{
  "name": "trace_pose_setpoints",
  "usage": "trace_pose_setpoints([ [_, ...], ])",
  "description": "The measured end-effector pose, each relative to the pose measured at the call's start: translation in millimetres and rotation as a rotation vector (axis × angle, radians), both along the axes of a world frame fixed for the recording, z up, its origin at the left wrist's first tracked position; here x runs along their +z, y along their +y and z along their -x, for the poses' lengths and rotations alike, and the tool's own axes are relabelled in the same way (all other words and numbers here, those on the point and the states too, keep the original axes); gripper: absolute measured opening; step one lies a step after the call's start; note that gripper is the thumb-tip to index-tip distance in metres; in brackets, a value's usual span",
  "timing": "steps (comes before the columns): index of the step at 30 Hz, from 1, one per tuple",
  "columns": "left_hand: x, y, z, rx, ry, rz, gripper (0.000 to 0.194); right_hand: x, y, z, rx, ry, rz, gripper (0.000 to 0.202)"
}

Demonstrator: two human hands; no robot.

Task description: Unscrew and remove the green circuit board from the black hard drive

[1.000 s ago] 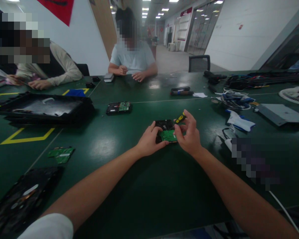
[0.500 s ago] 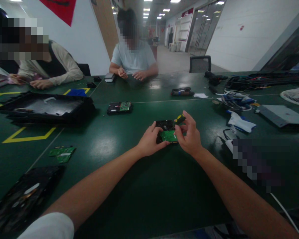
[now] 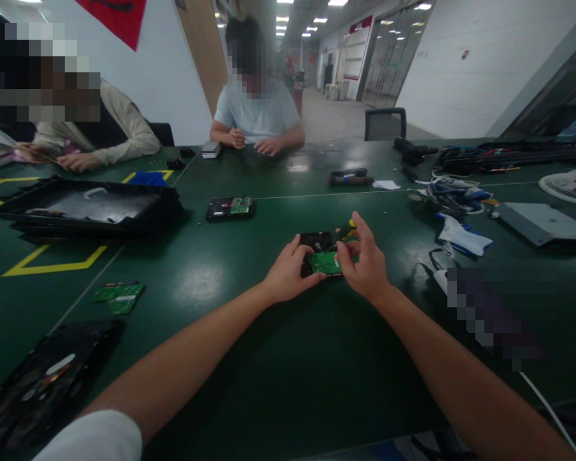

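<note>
I see the left hand (image 3: 290, 272) clasping a black drive (image 3: 317, 241) while the right hand (image 3: 365, 262) grips a yellow-and-black screwdriver (image 3: 346, 229).
The drive lies on the green table (image 3: 278, 358) between both hands, its green circuit board (image 3: 325, 263) facing up; left thumb and fingers span its left part, and the right fingers pinch the tilted screwdriver at its right end, where I cannot make out the tip. To the left I have a stack of black trays (image 3: 100, 222); the top one, open, shows a pale curved shape (image 3: 95, 191) and small bits (image 3: 45, 211) too blurred to name. Another drive (image 3: 229, 209) sits outside, right of the stack.
</note>
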State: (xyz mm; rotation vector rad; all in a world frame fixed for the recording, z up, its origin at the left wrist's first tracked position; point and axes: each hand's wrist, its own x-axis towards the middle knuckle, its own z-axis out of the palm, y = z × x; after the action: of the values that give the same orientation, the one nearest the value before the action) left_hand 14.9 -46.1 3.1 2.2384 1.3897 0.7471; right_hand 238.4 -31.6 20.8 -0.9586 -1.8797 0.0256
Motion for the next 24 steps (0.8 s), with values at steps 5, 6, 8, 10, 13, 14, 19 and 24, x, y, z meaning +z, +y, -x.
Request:
trace_pose_setpoints([
  [5,0.8,-0.3,0.3,-0.004,-0.008,0.003,0.057,0.5,1.0,-0.5,-0.028,-0.001,-0.027,0.066],
  [6,0.9,-0.4,0.3,-0.002,-0.007,0.001,0.057,0.7,0.9,-0.7,-0.032,-0.002,-0.031,0.065],
  [8,1.2,-0.5,0.2,-0.002,-0.005,0.004,0.058,1.1,0.3,-0.9,-0.030,-0.004,-0.020,0.065],
  [10,1.6,-0.7,0.1,-0.005,0.000,0.007,0.059,1.3,-0.2,-1.0,-0.014,-0.001,0.006,0.066],
  [13,2.1,-0.9,0.1,-0.007,0.001,-0.002,0.059,0.1,0.2,-0.9,0.001,0.007,0.027,0.068],
  [14,2.1,-0.9,0.0,-0.005,-0.001,-0.006,0.059,-0.6,0.7,-0.9,-0.004,0.009,0.024,0.068],
  [19,0.9,0.2,-0.3,-0.002,-0.008,-0.004,0.058,-2.3,3.1,-1.6,-0.019,-0.002,-0.013,0.066],
  [24,-0.4,0.7,0.3,-0.007,-0.015,-0.011,0.057,0.0,2.6,-2.2,0.013,0.011,0.035,0.068],
])
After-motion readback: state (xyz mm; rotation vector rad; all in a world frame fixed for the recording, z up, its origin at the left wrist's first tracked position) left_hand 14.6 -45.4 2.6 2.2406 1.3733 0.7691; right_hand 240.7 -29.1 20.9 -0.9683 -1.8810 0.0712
